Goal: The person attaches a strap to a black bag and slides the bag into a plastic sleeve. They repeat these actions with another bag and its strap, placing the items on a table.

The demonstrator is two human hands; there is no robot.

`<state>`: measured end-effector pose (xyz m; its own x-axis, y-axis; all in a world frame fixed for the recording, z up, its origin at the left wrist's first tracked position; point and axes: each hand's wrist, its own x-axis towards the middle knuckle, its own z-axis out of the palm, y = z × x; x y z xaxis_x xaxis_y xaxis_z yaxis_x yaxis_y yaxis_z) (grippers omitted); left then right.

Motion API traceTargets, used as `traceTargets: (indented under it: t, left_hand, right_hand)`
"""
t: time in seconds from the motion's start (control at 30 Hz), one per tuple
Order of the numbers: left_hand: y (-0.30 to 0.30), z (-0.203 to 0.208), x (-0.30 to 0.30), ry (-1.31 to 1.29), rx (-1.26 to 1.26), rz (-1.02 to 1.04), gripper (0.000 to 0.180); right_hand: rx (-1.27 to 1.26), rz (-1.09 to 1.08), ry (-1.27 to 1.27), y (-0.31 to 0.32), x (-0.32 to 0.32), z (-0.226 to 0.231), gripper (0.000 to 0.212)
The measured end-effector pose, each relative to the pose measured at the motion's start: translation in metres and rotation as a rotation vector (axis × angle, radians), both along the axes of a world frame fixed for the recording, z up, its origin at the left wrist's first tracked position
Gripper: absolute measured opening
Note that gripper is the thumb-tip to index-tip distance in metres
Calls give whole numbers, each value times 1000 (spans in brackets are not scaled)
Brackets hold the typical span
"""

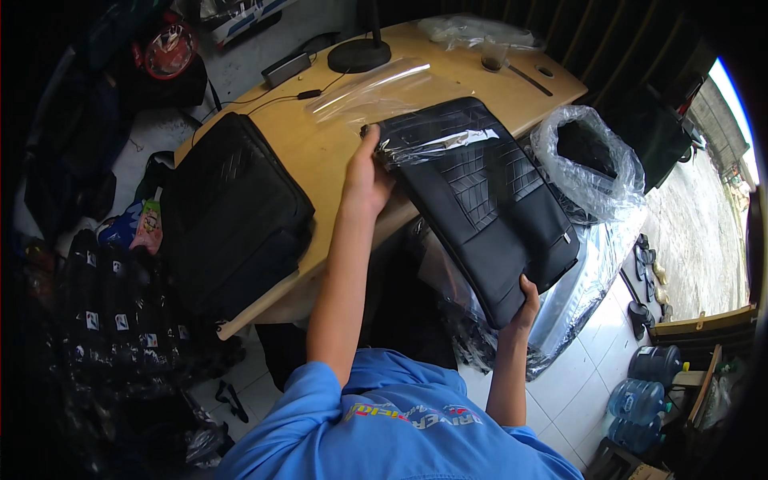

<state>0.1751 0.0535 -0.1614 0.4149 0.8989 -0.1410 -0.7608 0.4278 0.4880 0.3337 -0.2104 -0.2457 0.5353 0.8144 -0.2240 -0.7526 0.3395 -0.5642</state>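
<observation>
A flat black bag with an embossed grid pattern is held up at a tilt in front of me, over the table's near edge. Clear plastic film is wrapped across its far end. My left hand grips the far left corner, thumb on top, fingers hidden underneath. At the near end, my right hand is closed on the bag's edge, its thumb over the front face. To the left on the table, a second black bag lies near my left forearm.
On the wooden table are loose clear film, a black round stand base and a cup. Right of me sit plastic-wrapped bundles. Packaged black goods are piled at left. Water bottles lie at lower right.
</observation>
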Motion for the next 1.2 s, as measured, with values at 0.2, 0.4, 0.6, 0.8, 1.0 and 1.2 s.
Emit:
traceTargets:
  t: [0.2,0.4,0.6,0.8,1.0,1.2]
  left_hand:
    - [-22,-13,22,355,69,60,21]
    - [-44,3,6,215,-89,33,27]
    - [-42,-19,-23,148,58,178,53]
    - [-97,30,-21,1443,962,534,30]
    - [-60,0,-38,1257,852,373,16]
    - [-64,-21,-31,717,552,350,18]
  right_hand:
    - [-113,-149,-137,14,-18,17,36]
    - [-113,-161,-197,15,-13,38,35]
    - [-35,-30,-98,12,-1,30,34]
    - [-14,-126,-101,21,-22,52,39]
    - [12,-88,-150,22,-25,40,39]
    - [3,-73,-102,20,-32,49,34]
